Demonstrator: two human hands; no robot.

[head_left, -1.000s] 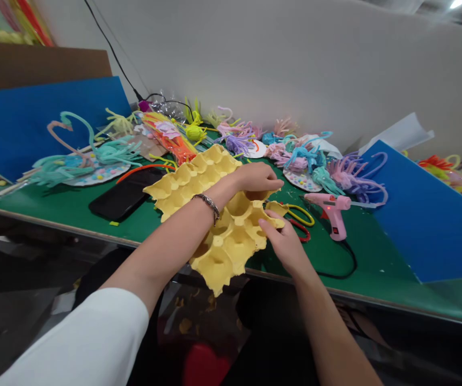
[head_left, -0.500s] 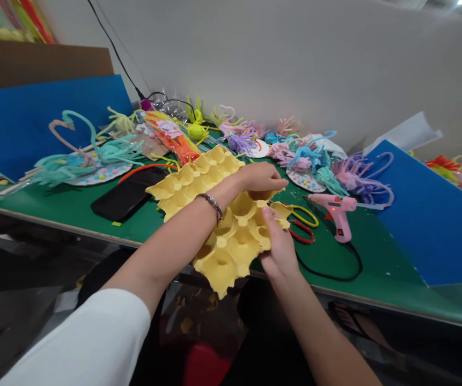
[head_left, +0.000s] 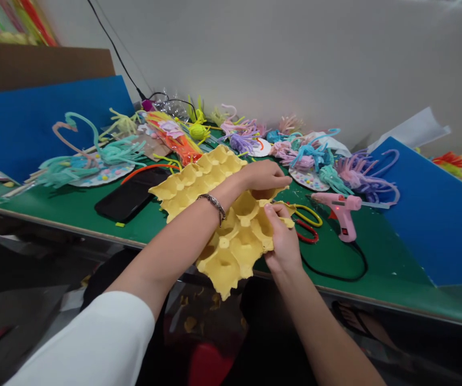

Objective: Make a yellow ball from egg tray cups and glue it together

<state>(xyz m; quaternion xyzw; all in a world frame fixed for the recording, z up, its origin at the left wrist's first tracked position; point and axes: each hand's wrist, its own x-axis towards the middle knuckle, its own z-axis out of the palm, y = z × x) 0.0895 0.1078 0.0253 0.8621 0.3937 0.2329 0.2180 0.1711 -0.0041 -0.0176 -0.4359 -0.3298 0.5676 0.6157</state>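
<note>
Yellow egg tray [head_left: 214, 214] overhanging desk [head_left: 73, 212] edge, long axis running away leftward. Left hand [head_left: 265, 179] clamped on far right rim; right hand [head_left: 283, 236] pinching near right corner, beside scissors [head_left: 305, 222].

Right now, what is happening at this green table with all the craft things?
A person holds a yellow egg tray with both hands at the near edge of the green table. The left hand grips its far side; the right hand pinches its right edge. Scissors and a pink glue gun lie just to the right, and a black phone to the left.
</note>
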